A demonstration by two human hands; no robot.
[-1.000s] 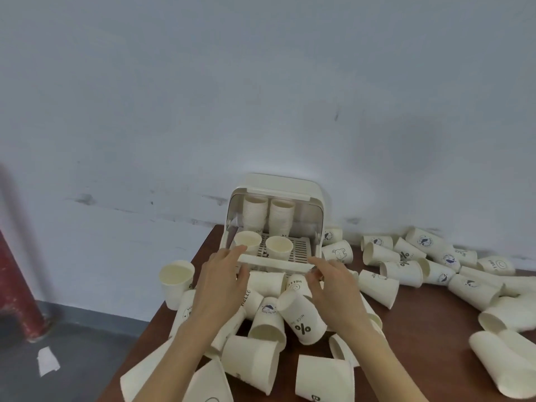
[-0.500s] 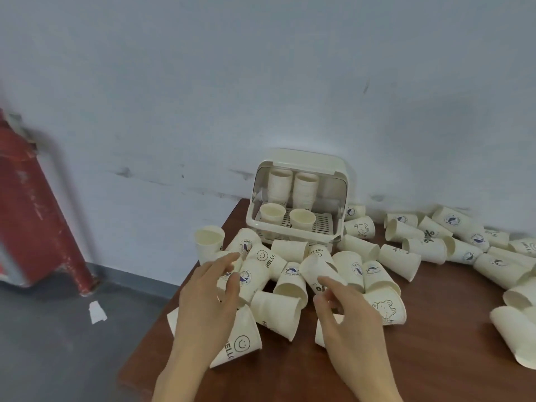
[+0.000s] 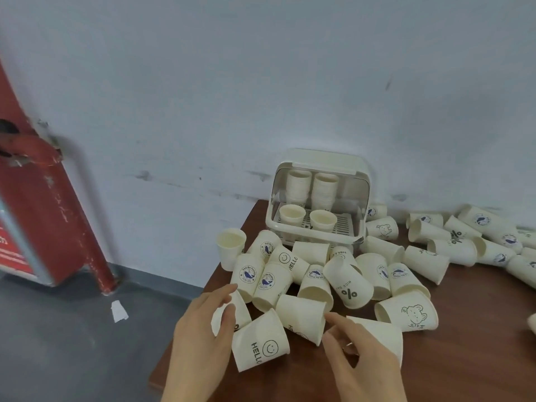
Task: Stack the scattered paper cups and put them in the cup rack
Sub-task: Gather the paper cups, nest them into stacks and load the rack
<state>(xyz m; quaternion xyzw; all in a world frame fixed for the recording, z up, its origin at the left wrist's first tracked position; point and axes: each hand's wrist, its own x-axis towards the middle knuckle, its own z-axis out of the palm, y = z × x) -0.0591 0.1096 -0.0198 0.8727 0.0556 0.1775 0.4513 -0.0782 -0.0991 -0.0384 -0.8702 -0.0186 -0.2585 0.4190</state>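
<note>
On the tabletop (image 3: 435, 358) the rack (image 3: 316, 204) stands far, lid up, four stacks inside. Cups (image 3: 348, 282) lie scattered near it. A cup (image 3: 229, 316) is held by the left hand (image 3: 203, 329); the right hand (image 3: 356, 352) reaches with a half-wide, empty grip. Cups should be nested mouth-aligned.

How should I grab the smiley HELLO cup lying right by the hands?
Probably round its middle, from above. The smiley HELLO cup lies on its side on the table, wide mouth toward the near-left, between the left hand and right hand. Thin paper dents, so hold it gently.
</note>
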